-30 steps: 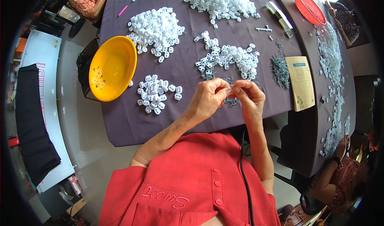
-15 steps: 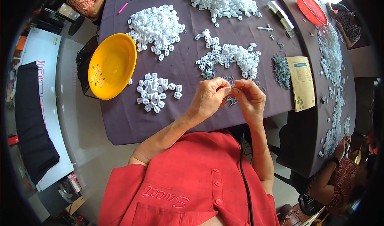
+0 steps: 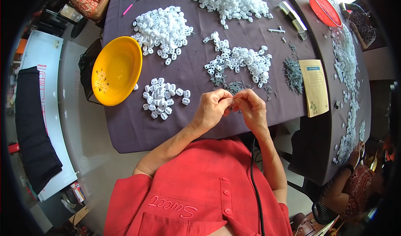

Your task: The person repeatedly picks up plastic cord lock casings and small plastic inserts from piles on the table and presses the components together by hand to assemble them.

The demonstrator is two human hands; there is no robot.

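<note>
My left hand [image 3: 213, 109] and my right hand [image 3: 252, 109] meet fingertip to fingertip over the near part of the table. Both are closed in a pinch, and whatever lies between the fingers is hidden. Just beyond them lies a pile of small grey screw-like pins [image 3: 235, 87]. Behind that spreads a heap of small white plastic pieces with two holes [image 3: 246, 61]. To the left of my hands sits a smaller group of white oval pieces with dark markings [image 3: 158, 98].
Bigger white heaps lie at the far left [image 3: 163, 31] and far middle [image 3: 234, 2]. A yellow basin [image 3: 119, 71] stands at the table's left edge. More grey pins [image 3: 293, 75] lie beside a tan paper packet [image 3: 314, 87]. Other people sit around, one at the right table [image 3: 355, 181].
Both hands have moved slightly left and toward me, still pinched together. More of the grey pins beyond them now shows.
</note>
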